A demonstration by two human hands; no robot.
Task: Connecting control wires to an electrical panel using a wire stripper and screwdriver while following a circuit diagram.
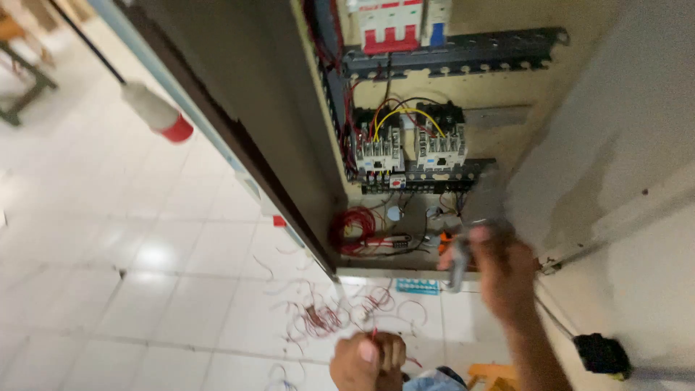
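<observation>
We see our right hand (pixel 499 271) with fingers wrapped around a blurred grey tool (pixel 474 217), raised before the open electrical cabinet (pixel 427 145). Nearer, our left hand (pixel 368 360) pinches a thin red wire (pixel 374 334) above red wire scraps (pixel 322 315) on the tiled floor (pixel 108 253).

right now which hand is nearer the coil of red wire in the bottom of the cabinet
Left. The left hand is a closed fist low in the picture, below the coil of red wire. The right hand is raised farther off to the coil's right, holding a grey tool.
</observation>
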